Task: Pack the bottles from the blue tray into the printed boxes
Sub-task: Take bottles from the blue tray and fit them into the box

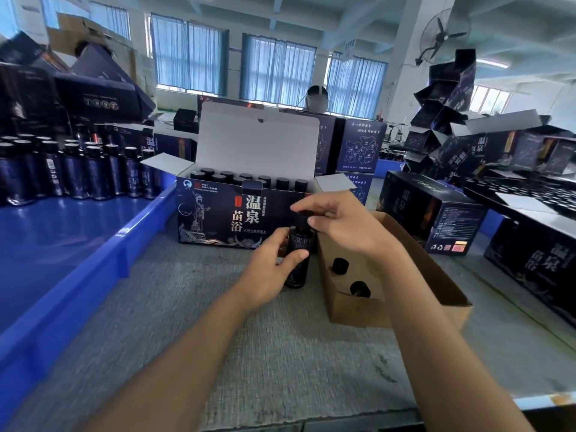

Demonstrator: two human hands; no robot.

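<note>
A dark blue bottle [298, 257] stands upright on the grey table in front of the open printed box [230, 213]. My left hand [270, 269] grips the bottle's body, fingers and thumb curled round it. My right hand [336, 222] pinches the black cap at the bottle's top. The printed box holds several black-capped bottles, its white lid flap raised. To the left, the blue tray [93, 263] carries several more dark bottles [78, 169] at its far end.
A brown cardboard tray [405, 275] with two loose black caps [339, 265] lies right of the bottle. Shut printed boxes [433, 210] stand at right and behind. Piles of empty printed boxes rise at the far left and right. Another person sits behind the boxes.
</note>
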